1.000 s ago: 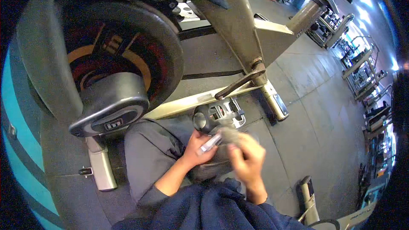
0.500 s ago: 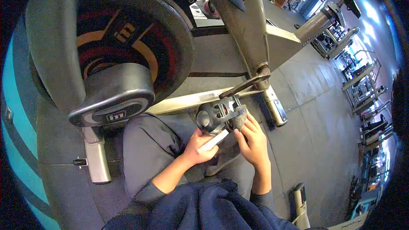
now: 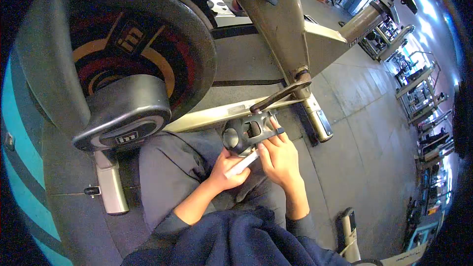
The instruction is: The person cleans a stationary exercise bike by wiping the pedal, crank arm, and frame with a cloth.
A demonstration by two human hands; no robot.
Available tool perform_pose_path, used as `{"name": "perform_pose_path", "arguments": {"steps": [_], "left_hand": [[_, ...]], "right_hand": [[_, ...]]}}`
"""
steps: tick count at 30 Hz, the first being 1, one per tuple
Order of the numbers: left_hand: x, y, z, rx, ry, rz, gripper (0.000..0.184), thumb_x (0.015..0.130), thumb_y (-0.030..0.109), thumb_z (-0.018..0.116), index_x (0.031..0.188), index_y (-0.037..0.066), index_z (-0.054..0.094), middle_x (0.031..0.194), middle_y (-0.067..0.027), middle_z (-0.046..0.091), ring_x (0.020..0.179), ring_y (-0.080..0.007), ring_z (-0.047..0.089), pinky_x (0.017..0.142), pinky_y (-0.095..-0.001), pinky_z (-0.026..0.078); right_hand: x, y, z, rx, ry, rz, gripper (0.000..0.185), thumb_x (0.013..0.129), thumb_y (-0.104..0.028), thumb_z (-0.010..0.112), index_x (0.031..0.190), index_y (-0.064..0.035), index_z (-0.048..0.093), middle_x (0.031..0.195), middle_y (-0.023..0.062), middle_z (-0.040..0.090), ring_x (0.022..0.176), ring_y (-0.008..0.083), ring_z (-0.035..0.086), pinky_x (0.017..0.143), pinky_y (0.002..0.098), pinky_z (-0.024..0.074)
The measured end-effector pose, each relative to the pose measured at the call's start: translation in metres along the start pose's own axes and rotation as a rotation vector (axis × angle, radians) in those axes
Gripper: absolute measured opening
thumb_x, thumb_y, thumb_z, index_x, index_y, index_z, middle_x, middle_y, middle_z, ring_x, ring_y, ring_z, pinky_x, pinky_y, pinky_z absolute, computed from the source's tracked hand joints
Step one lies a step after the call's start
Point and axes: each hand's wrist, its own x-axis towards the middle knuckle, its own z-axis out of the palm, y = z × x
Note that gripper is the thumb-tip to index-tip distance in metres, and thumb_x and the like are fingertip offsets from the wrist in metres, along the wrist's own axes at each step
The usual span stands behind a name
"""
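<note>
I find the pedal (image 3: 250,133) at the lower end of the crank arm (image 3: 281,94), just beside the cream base bar (image 3: 207,118) of the exercise bike and above the person's grey trousers (image 3: 165,180). Its dark, open-framed toe cage faces my camera. The left hand (image 3: 229,170) is closed around a white strip (image 3: 242,164), which slants up towards the pedal; its thumb meets the pedal's near edge. The right hand (image 3: 280,161) lies along the pedal's right side, fingers extended, thumb by the upper end of the strip. The two hands are close together but apart. The undersides of the right fingers are hidden from me, so I cannot tell whether that hand grips the pedal or merely rests against it. To the left I note the large flywheel (image 3: 197,64) and its grey cover (image 3: 130,101). Dark floor tiles (image 3: 359,143) extend to the right, towards a row of gym machines (image 3: 423,83).
</note>
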Motion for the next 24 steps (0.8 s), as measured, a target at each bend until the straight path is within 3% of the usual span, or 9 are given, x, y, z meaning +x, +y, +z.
{"name": "perform_pose_path", "arguments": {"steps": [4,6,9,13,15,22,24], "left_hand": [[-0.006,-0.004,0.002,-0.003,-0.005,0.022,0.039,0.062,0.004,0.064,0.1,0.004,0.068,0.095,-0.0096,0.068,0.102,-0.0296,0.06,0.099,-0.0392,0.039],[-0.009,-0.003,0.002,-0.029,-0.055,-0.083,0.036,0.062,0.004,0.064,0.098,0.004,0.069,0.095,-0.0094,0.068,0.1,-0.0297,0.061,0.098,-0.0392,0.039],[-0.006,0.001,-0.001,-0.012,-0.046,-0.048,0.037,0.063,0.005,0.064,0.1,0.005,0.069,0.096,-0.009,0.068,0.101,-0.0289,0.06,0.098,-0.0394,0.039],[-0.007,-0.003,0.001,0.003,-0.019,0.005,0.041,0.063,0.006,0.064,0.104,0.006,0.068,0.099,-0.0089,0.067,0.103,-0.0277,0.06,0.098,-0.0393,0.039],[-0.006,-0.001,0.001,0.024,-0.036,-0.023,0.043,0.064,0.006,0.064,0.107,0.008,0.067,0.102,-0.0087,0.067,0.104,-0.0272,0.059,0.098,-0.0393,0.039],[-0.007,-0.001,0.002,-0.058,-0.013,-0.091,0.042,0.065,0.007,0.063,0.106,0.008,0.067,0.104,-0.0083,0.067,0.106,-0.0266,0.059,0.099,-0.0386,0.039],[-0.009,-0.003,0.004,0.003,-0.043,-0.064,0.042,0.064,0.006,0.063,0.106,0.007,0.067,0.104,-0.0085,0.067,0.106,-0.0266,0.059,0.099,-0.039,0.038]], "right_hand": [[0.027,0.001,0.011,-0.035,0.071,-0.035,0.015,0.084,-0.013,0.053,0.086,-0.0017,0.062,0.1,0.0154,0.061,0.108,0.0367,0.052,0.083,0.0436,0.0453],[0.032,0.006,0.018,-0.061,0.137,-0.077,0.015,0.084,-0.013,0.053,0.078,-0.0016,0.06,0.092,0.014,0.06,0.097,0.0359,0.054,0.074,0.0446,0.0455],[0.028,0.0,0.01,-0.028,0.019,0.029,0.017,0.086,-0.015,0.052,0.081,-0.0014,0.062,0.095,0.0125,0.061,0.102,0.0341,0.053,0.076,0.0435,0.0441],[-0.001,-0.001,0.004,-0.063,0.111,-0.012,0.021,0.087,-0.018,0.051,0.085,-0.0014,0.064,0.098,0.0099,0.062,0.107,0.0312,0.051,0.08,0.0431,0.0414],[-0.012,-0.005,-0.005,-0.092,-0.041,0.1,0.024,0.088,-0.02,0.049,0.092,-0.0016,0.065,0.101,0.0087,0.062,0.113,0.0297,0.049,0.086,0.0424,0.039],[0.018,0.0,0.014,-0.1,0.113,0.036,0.025,0.088,-0.019,0.049,0.096,-0.001,0.064,0.105,0.0107,0.061,0.113,0.0324,0.048,0.085,0.043,0.0393],[0.023,0.007,0.016,-0.115,0.058,0.017,0.026,0.088,-0.019,0.049,0.098,-0.0008,0.064,0.107,0.0111,0.061,0.114,0.0325,0.047,0.086,0.0432,0.0391]]}}
